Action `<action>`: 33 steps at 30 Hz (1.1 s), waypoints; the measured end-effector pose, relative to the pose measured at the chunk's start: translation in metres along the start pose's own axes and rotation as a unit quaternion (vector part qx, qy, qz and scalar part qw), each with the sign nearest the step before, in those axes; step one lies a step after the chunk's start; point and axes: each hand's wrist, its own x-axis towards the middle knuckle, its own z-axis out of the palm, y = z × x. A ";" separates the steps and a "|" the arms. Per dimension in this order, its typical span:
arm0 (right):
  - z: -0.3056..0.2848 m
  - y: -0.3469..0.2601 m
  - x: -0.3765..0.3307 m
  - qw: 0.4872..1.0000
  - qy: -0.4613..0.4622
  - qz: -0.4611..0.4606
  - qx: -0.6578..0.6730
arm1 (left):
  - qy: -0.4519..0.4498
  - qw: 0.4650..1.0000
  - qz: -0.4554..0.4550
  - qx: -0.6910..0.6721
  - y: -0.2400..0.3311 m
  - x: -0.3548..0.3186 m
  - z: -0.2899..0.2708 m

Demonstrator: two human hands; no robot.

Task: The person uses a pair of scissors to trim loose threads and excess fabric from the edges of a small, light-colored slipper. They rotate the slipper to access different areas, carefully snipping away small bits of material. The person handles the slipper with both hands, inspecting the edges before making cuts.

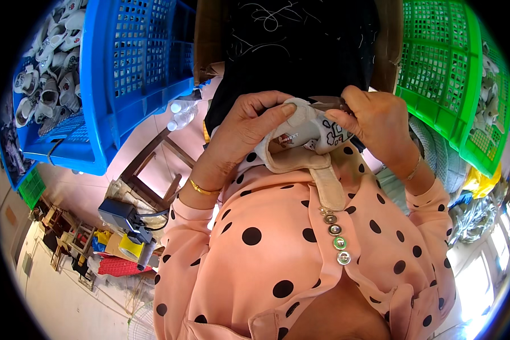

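Observation:
My left hand point(249, 127) pinches the edge of a pale beige-and-white shoe upper point(323, 187) between thumb and fingers. The piece has a dark printed pattern on one side, and its strap hangs down in front of my polka-dot shirt. In my closed right hand point(379, 122) is a small pair of dark metal thread snips point(327, 103), with the blades lying along the upper's top edge. My right fingers cover most of the handles. I cannot tell whether the blades touch a thread.
At the left stands a blue plastic crate point(102, 113) beside many pale shoe uppers point(48, 90). A green crate point(436, 73) is at the right. Loose threads lie on the black cloth point(300, 51) over my lap. Clear plastic bottles point(182, 116) and a wooden stool point(158, 161) are at the left.

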 end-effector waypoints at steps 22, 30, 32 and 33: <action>-0.005 0.000 0.001 0.967 -0.031 0.122 0.221 | 0.002 1.000 0.005 -0.021 -0.002 -0.001 0.001; -0.014 -0.006 0.000 0.990 -0.043 0.045 0.128 | -0.008 1.000 0.019 -0.003 -0.001 -0.004 -0.002; -0.013 -0.008 0.004 0.996 -0.027 0.026 0.086 | -0.005 1.000 0.022 0.002 0.000 -0.005 -0.002; -0.012 -0.008 0.005 0.998 -0.019 0.016 0.064 | -0.008 1.000 0.025 0.003 0.001 -0.006 -0.002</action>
